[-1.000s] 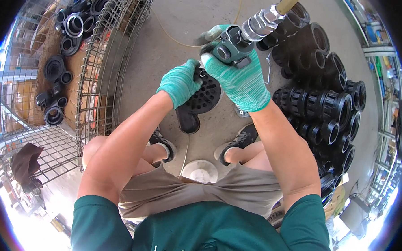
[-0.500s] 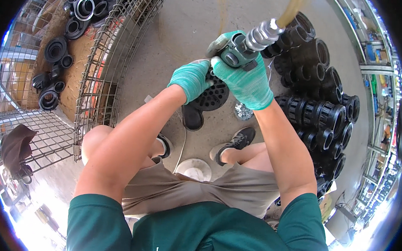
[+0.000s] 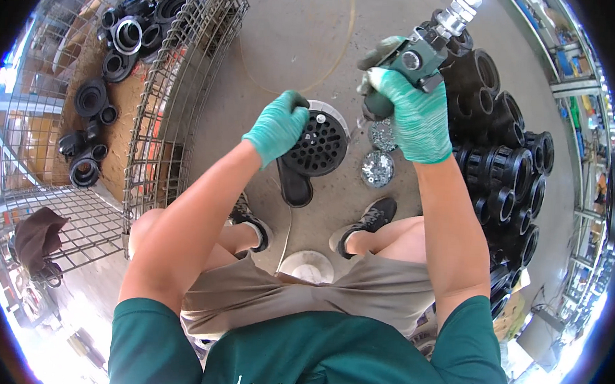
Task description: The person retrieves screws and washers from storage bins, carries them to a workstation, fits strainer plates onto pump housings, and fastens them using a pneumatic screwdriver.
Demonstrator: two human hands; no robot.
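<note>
My right hand, in a green glove with dark fingertips, is closed around a dark green air-driven power tool with a silver connector. It is held up to the right of a round black part with many holes in its face and a short curved outlet toward me. My left hand, gloved the same way, is closed at the upper left rim of that part, its fingers curled over the edge. A small pale piece sits near the top of the perforated face. Behind it shows a pale rounded support.
Two round containers of small shiny metal pieces, a near one and a far one, stand right of the part. Black ribbed fittings are stacked at the right. A wire cage stands left; a beige hose lies on the floor.
My right hand has carried the tool up and to the right, off the perforated part. My left hand has shifted slightly left, leaving the round face and the metal pieces more exposed.
</note>
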